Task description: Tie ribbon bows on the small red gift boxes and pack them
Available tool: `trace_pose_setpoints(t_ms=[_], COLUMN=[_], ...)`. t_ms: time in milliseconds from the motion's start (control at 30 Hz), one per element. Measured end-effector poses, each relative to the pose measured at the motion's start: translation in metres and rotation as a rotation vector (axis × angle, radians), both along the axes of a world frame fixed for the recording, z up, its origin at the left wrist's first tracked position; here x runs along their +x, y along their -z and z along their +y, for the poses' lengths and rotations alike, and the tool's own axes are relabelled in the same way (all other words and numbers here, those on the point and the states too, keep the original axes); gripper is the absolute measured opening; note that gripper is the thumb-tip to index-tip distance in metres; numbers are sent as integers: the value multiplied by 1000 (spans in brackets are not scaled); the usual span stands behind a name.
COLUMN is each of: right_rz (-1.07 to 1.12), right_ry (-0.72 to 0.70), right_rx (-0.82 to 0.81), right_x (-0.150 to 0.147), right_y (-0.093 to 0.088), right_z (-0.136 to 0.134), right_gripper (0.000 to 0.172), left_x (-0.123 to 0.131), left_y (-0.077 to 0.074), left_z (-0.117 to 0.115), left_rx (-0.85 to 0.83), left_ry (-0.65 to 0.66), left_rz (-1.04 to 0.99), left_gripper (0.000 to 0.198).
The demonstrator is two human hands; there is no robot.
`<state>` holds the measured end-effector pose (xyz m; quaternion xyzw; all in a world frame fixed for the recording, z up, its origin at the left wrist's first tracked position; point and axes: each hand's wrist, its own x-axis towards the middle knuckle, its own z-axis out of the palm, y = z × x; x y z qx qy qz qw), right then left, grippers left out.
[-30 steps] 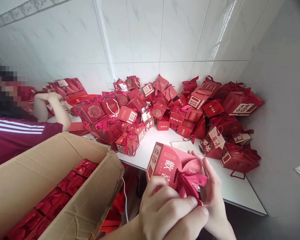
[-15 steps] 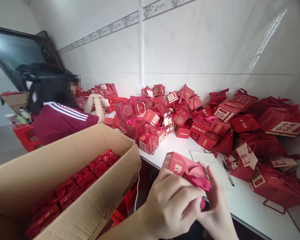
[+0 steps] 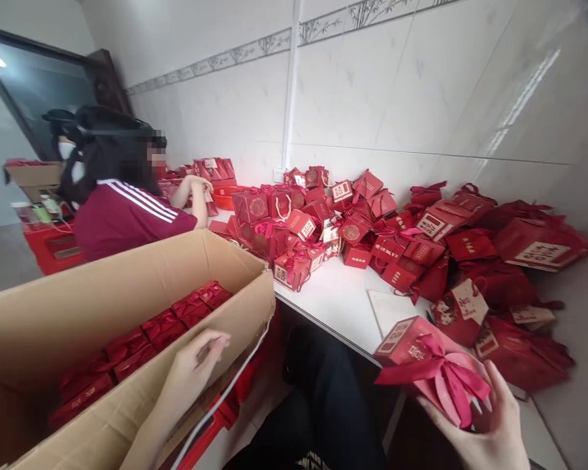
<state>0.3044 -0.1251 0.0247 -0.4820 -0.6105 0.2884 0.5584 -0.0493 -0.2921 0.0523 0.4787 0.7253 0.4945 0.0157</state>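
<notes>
My right hand (image 3: 502, 427) grips a red gift box (image 3: 406, 339) at its near end, at the table's front edge. The box is tilted, and a wide pink-red ribbon bow (image 3: 443, 372) spreads over its top. Empty, with its fingers curled in, my left hand (image 3: 196, 365) hangs over the near wall of the big cardboard carton (image 3: 235, 352). Inside that carton, small red boxes with ribbons (image 3: 161, 333) stand in rows.
Many red gift boxes (image 3: 357, 228) are heaped along the wall on the white table (image 3: 323, 300). A notepad (image 3: 387, 310) lies by the held box. Left of the table, a person in a maroon shirt (image 3: 127, 219) sits beyond the carton. A white cable (image 3: 225, 391) runs beside the carton.
My left hand has let go of the ribbon and moved left to the carton. My right hand has carried the box rightward; its ribbon now shows as a bow.
</notes>
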Motion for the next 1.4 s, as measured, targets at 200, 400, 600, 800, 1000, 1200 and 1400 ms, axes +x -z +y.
trace_pose_setpoints(t_ms=[200,400,600,800,1000,1200,1400], right_rz=[-4,-44,-52,-45,-45,-36,-79], right_ry=[224,129,93,163,167,126,50], right_rx=[-22,88,155,154,110,89,116], right_x=[46,51,46,54,64,47,26], right_y=[16,14,9,11,15,19,14], right_z=[1,-16,-33,-57,-57,-33,2], right_gripper=[106,106,104,104,103,98,100], left_x=[26,80,102,87,71,72,63], left_y=[99,104,66,58,75,86,80], left_z=[-27,9,76,170,219,234,258], left_rx=[-19,-458,-109,12,-40,-104,-261], left_ry=[197,581,663,485,462,410,268], left_rz=[36,-125,37,30,58,212,167], left_gripper=[27,22,22,27,30,20,14])
